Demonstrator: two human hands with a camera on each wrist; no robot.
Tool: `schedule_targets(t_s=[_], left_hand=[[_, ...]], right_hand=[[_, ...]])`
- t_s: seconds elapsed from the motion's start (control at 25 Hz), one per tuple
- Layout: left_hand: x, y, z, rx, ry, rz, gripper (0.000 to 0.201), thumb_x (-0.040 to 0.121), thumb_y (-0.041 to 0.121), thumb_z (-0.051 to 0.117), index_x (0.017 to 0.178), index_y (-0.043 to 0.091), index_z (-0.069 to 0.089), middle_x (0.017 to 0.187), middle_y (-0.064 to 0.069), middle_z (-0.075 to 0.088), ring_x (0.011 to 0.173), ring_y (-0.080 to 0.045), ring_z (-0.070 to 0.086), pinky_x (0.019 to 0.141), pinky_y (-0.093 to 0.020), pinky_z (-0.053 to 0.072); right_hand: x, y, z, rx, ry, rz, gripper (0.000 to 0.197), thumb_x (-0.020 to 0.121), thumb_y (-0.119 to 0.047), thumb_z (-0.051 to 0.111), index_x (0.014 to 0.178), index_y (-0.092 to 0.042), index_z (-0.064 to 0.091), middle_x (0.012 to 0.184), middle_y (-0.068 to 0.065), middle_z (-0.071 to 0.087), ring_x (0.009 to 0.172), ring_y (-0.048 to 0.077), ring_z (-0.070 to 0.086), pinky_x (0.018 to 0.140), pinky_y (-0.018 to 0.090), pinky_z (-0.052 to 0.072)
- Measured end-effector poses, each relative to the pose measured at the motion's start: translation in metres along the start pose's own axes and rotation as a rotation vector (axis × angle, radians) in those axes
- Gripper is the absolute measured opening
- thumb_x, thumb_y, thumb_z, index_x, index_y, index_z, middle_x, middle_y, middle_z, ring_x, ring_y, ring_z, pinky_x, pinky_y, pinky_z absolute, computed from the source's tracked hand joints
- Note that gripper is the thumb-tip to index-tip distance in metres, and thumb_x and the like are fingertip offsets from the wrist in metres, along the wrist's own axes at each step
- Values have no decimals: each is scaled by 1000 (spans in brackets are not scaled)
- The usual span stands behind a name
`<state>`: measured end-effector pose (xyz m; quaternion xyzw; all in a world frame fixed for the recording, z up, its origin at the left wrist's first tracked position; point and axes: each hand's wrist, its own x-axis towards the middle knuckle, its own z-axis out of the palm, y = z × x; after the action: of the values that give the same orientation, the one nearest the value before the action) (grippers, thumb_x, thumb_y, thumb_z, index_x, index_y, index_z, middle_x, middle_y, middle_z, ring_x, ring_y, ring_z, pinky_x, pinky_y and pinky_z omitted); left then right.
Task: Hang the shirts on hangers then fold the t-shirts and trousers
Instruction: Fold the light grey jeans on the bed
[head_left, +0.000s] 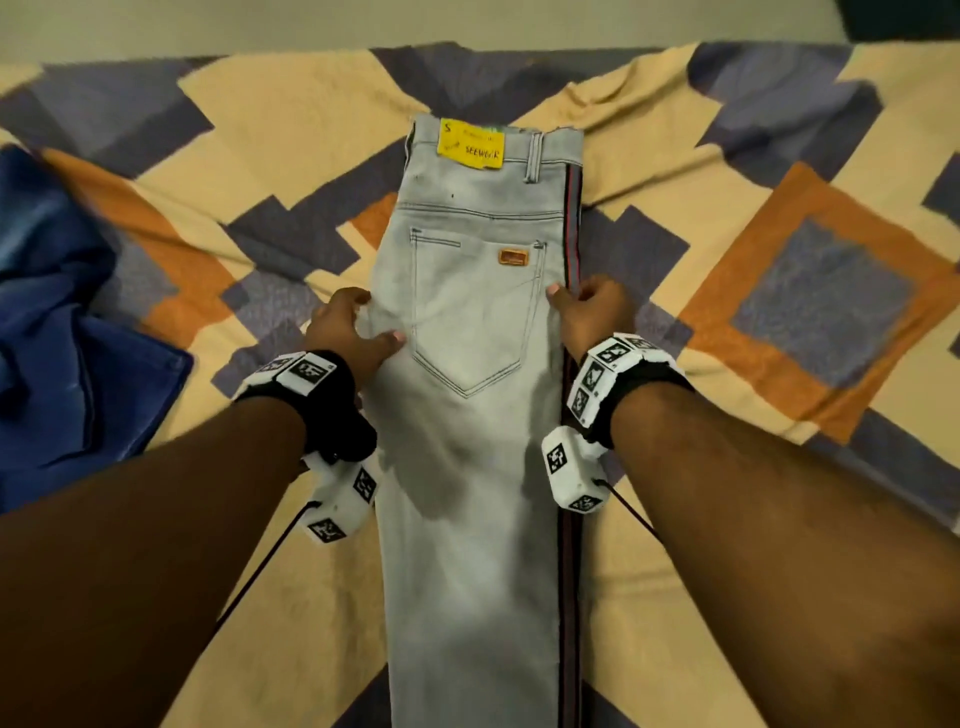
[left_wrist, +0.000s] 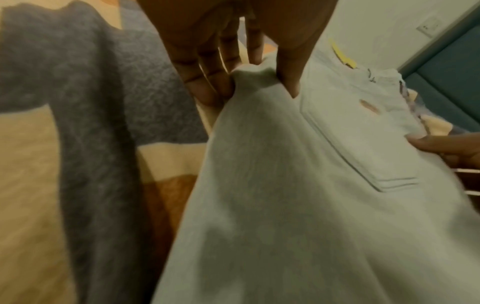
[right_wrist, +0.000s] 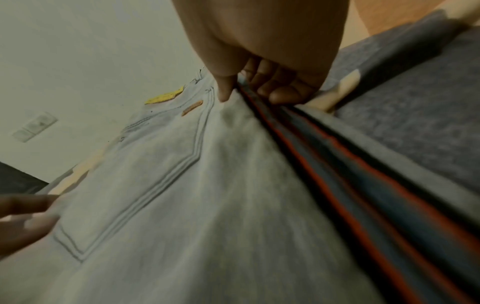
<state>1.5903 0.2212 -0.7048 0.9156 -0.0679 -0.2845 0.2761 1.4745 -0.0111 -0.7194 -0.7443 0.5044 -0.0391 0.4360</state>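
Light grey jeans (head_left: 467, 322) lie lengthwise on the bed, folded leg over leg, back pocket up, with a yellow waist label (head_left: 470, 144) at the far end. A dark stripe with red lines (head_left: 573, 228) runs down their right edge. My left hand (head_left: 358, 325) pinches the left edge of the jeans (left_wrist: 259, 144) beside the pocket, thumb on top, fingers (left_wrist: 207, 82) below. My right hand (head_left: 576, 306) grips the striped right edge (right_wrist: 298, 144), thumb (right_wrist: 226, 90) on the denim and fingers curled under the seam.
A patchwork bedspread (head_left: 727, 156) in cream, orange and grey-blue covers the bed. A crumpled blue garment (head_left: 62, 338) lies at the left edge. A pale wall (head_left: 260, 21) runs behind the bed, with a dark object (head_left: 904, 18) at the top right.
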Motion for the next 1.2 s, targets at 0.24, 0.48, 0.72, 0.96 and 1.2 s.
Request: schedule_targets(t_s=[0.24, 0.48, 0.72, 0.96, 1.2], left_hand=[[-5, -14, 11, -103, 29, -20, 67, 77, 31, 76, 132, 19, 40, 130, -13, 50, 115, -35, 50, 95, -46, 45], [0, -5, 10, -227, 15, -62, 34, 80, 26, 74, 108, 14, 59, 97, -4, 65, 91, -27, 61, 77, -36, 51], [3, 7, 3, -444, -47, -71, 28, 81, 22, 73, 106, 13, 64, 83, 5, 64, 71, -11, 60, 47, -11, 44], [11, 48, -33, -474, 230, 186, 28, 84, 10, 70, 110, 2, 63, 100, -2, 64, 81, -12, 61, 57, -1, 40], [52, 34, -27, -490, 95, -67, 82, 65, 58, 78, 128, 15, 48, 123, -11, 59, 107, -30, 60, 89, -45, 52]], right_hand=[[11, 13, -14, -29, -84, -103, 29, 86, -32, 70, 91, -8, 54, 82, 1, 56, 71, 16, 49, 61, 27, 32], [23, -4, -2, 40, 8, -142, 24, 89, -29, 64, 96, -9, 54, 95, 6, 62, 84, 23, 58, 65, 28, 38], [50, -33, 0, 228, -120, 10, 43, 78, -36, 76, 108, -8, 64, 103, 6, 70, 93, 23, 66, 87, 41, 54], [79, -106, -22, 215, -31, -318, 27, 84, -17, 65, 107, -9, 51, 102, 8, 64, 90, 20, 63, 81, 34, 54], [97, -108, -27, -71, -139, -182, 83, 82, -52, 66, 140, -7, 26, 139, 15, 45, 115, 29, 52, 96, 49, 46]])
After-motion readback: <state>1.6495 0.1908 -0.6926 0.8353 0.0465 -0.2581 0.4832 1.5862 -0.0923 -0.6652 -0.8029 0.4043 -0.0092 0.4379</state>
